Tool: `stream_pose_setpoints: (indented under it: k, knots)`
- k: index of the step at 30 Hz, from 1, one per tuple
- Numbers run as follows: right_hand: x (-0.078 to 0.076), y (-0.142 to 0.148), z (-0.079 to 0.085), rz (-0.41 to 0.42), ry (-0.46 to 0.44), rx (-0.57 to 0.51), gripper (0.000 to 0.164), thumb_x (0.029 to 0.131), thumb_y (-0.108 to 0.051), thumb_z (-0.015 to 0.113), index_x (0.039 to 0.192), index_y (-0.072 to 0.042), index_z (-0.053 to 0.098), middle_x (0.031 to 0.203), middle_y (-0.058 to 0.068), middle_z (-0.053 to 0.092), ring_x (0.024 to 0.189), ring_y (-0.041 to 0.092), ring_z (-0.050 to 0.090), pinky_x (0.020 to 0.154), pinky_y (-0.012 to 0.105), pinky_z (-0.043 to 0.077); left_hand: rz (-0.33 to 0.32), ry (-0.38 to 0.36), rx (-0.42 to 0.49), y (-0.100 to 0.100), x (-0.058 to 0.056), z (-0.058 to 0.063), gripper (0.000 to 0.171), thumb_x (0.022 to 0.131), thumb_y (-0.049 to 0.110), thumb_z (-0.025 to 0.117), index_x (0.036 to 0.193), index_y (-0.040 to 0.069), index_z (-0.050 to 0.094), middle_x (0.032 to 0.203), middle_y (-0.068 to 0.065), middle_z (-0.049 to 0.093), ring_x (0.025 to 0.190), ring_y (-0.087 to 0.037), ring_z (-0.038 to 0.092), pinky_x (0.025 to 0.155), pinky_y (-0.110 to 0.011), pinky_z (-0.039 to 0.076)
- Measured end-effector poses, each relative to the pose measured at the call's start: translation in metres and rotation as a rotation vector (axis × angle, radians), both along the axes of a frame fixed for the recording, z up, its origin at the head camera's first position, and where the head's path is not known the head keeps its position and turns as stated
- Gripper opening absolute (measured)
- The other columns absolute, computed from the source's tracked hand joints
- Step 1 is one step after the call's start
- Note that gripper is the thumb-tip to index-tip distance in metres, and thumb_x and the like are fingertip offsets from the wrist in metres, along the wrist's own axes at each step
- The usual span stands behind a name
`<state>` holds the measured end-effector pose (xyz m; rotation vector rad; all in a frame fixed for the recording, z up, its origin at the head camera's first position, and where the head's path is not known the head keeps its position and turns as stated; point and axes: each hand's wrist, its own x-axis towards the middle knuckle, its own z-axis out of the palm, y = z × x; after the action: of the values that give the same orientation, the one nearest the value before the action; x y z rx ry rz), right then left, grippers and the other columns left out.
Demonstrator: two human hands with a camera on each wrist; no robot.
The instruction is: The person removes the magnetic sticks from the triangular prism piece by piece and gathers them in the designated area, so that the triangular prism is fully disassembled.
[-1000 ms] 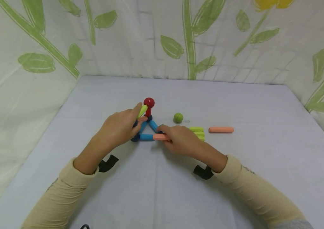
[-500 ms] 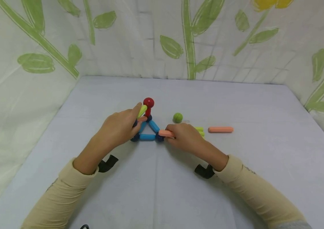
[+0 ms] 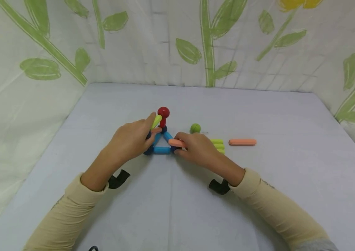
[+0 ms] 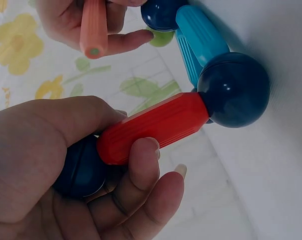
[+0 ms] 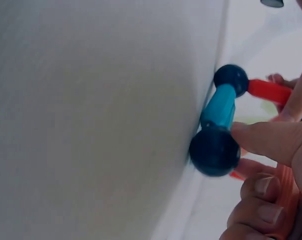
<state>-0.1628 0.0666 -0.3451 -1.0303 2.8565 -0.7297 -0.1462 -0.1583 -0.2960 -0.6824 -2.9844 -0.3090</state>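
Observation:
A triangle of blue magnetic rods (image 3: 162, 150) with dark blue balls at its corners lies on the table. From its far corner stands a red rod topped by a red ball (image 3: 163, 112). My left hand (image 3: 124, 143) grips another red rod (image 4: 155, 127), which rises from the near-left corner ball (image 4: 234, 90); its upper dark blue ball (image 4: 81, 167) sits inside the hand. A yellow-green rod (image 3: 156, 121) slants between that hand and the red ball. My right hand (image 3: 197, 148) holds an orange rod (image 3: 176, 143), with thumb and finger at the right corner ball (image 5: 214, 151).
A green ball (image 3: 195, 128) lies beyond the right hand. Several yellow-green rods (image 3: 217, 146) lie side by side, partly behind that hand. Farther right is a loose orange rod (image 3: 242, 142). A painted cloth (image 3: 165, 42) hangs behind the table.
My right hand drew slightly back to the right, uncovering the corner ball, then returned left onto it with the orange rod still held. The left hand has stayed in place.

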Motion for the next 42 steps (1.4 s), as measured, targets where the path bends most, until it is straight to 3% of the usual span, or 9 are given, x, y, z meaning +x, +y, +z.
stream_pose_setpoints:
  k: [4, 11, 19, 25, 29, 33, 37, 39, 42]
  knots:
    - [-0.001, -0.009, -0.002, 0.048, 0.055, 0.061, 0.015, 0.091, -0.02, 0.076, 0.085, -0.013, 0.064, 0.061, -0.005, 0.041, 0.057, 0.013, 0.048, 0.053, 0.024, 0.033, 0.002, 0.002, -0.001, 0.0, 0.0, -0.001, 0.061, 0.097, 0.017, 0.063, 0.148, -0.007, 0.039, 0.105, -0.022, 0.069, 0.069, -0.026, 0.061, 0.058, -0.038, 0.053]
    - [0.006, -0.033, 0.001, 0.049, 0.248, 0.317, 0.043, 0.092, -0.051, 0.063, 0.07, -0.015, 0.059, 0.055, -0.003, 0.028, 0.048, 0.014, 0.037, 0.044, 0.025, 0.026, 0.001, -0.001, 0.009, 0.0, 0.001, -0.001, 0.061, 0.098, 0.018, 0.063, 0.148, -0.007, 0.038, 0.107, -0.022, 0.068, 0.072, -0.027, 0.063, 0.06, -0.04, 0.054]
    - [0.009, -0.043, 0.005, 0.009, 0.286, 0.442, 0.047, 0.095, -0.054, 0.055, 0.069, -0.014, 0.052, 0.054, -0.003, 0.024, 0.046, 0.014, 0.029, 0.043, 0.025, 0.024, -0.011, 0.011, 0.015, -0.001, 0.0, -0.001, 0.061, 0.098, 0.017, 0.063, 0.148, -0.007, 0.038, 0.104, -0.021, 0.068, 0.068, -0.025, 0.059, 0.057, -0.036, 0.052]
    - [0.01, -0.038, 0.005, 0.013, 0.287, 0.373, 0.033, 0.096, -0.036, 0.068, 0.079, -0.011, 0.056, 0.053, -0.003, 0.029, 0.046, 0.014, 0.037, 0.043, 0.027, 0.033, -0.02, 0.024, 0.026, -0.002, 0.0, -0.003, 0.059, 0.098, 0.016, 0.063, 0.147, -0.008, 0.04, 0.105, -0.022, 0.068, 0.071, -0.026, 0.062, 0.059, -0.039, 0.054]
    - [0.008, -0.028, 0.008, 0.029, 0.228, 0.204, 0.018, 0.091, -0.018, 0.072, 0.09, -0.009, 0.056, 0.055, -0.003, 0.037, 0.047, 0.014, 0.04, 0.044, 0.026, 0.033, -0.018, 0.027, 0.019, -0.002, 0.0, -0.002, 0.06, 0.097, 0.016, 0.063, 0.147, -0.008, 0.04, 0.101, -0.02, 0.068, 0.069, -0.026, 0.061, 0.059, -0.039, 0.053]
    - [0.008, -0.014, 0.017, 0.052, 0.091, 0.041, 0.022, 0.092, -0.018, 0.067, 0.105, -0.006, 0.054, 0.056, -0.003, 0.04, 0.045, 0.012, 0.037, 0.044, 0.024, 0.029, -0.01, 0.026, 0.005, -0.002, 0.0, -0.002, 0.061, 0.097, 0.016, 0.064, 0.147, -0.008, 0.039, 0.097, -0.019, 0.068, 0.064, -0.023, 0.056, 0.055, -0.036, 0.049]
    - [0.01, -0.001, 0.025, 0.048, -0.083, 0.005, 0.025, 0.098, -0.019, 0.057, 0.116, -0.005, 0.048, 0.06, -0.002, 0.044, 0.049, 0.012, 0.039, 0.048, 0.025, 0.033, -0.011, 0.029, 0.003, -0.001, 0.0, -0.002, 0.061, 0.097, 0.016, 0.064, 0.147, -0.008, 0.04, 0.101, -0.021, 0.069, 0.066, -0.024, 0.058, 0.057, -0.036, 0.051]
    - [0.011, 0.007, 0.025, 0.077, -0.094, -0.005, 0.018, 0.101, -0.017, 0.055, 0.113, -0.005, 0.049, 0.065, 0.0, 0.046, 0.052, 0.013, 0.041, 0.05, 0.026, 0.035, -0.012, 0.032, 0.007, -0.001, 0.0, -0.002, 0.06, 0.097, 0.016, 0.064, 0.147, -0.008, 0.04, 0.1, -0.02, 0.069, 0.067, -0.024, 0.059, 0.058, -0.037, 0.052]
    - [0.014, 0.021, 0.023, 0.127, -0.021, -0.014, 0.01, 0.103, -0.014, 0.056, 0.107, -0.006, 0.054, 0.075, 0.0, 0.05, 0.063, 0.014, 0.047, 0.057, 0.027, 0.041, -0.013, 0.029, 0.01, 0.0, 0.0, -0.003, 0.059, 0.097, 0.016, 0.064, 0.146, -0.008, 0.041, 0.101, -0.02, 0.069, 0.069, -0.025, 0.06, 0.059, -0.038, 0.053]
